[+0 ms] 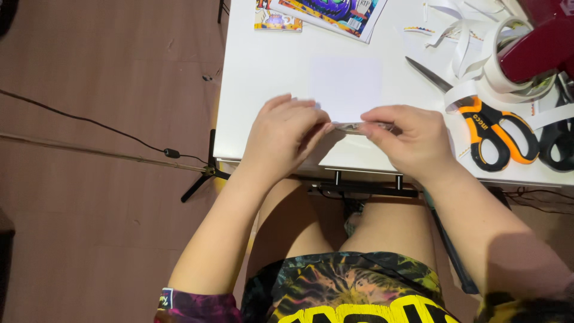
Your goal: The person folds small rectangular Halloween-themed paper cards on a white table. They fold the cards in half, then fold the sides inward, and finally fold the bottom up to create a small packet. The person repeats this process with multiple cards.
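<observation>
Card [359, 127] lies edge-on, long axis left-right, between both hands.

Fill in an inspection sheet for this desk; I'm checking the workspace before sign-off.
Surface: white table, lit, near edge toward the person.
Job's things: small flat card held between both hands over a white paper sheet.
Clutter: orange-and-black scissors, a second black pair, tape roll, white paper strips, dark red tool, colourful printed sheets.
Hands: left hand and right hand both pinch the card's ends.
Cables: black cable across the floor; more wires under the table's right side.
Surroundings: brown floor; black stand leg.
</observation>
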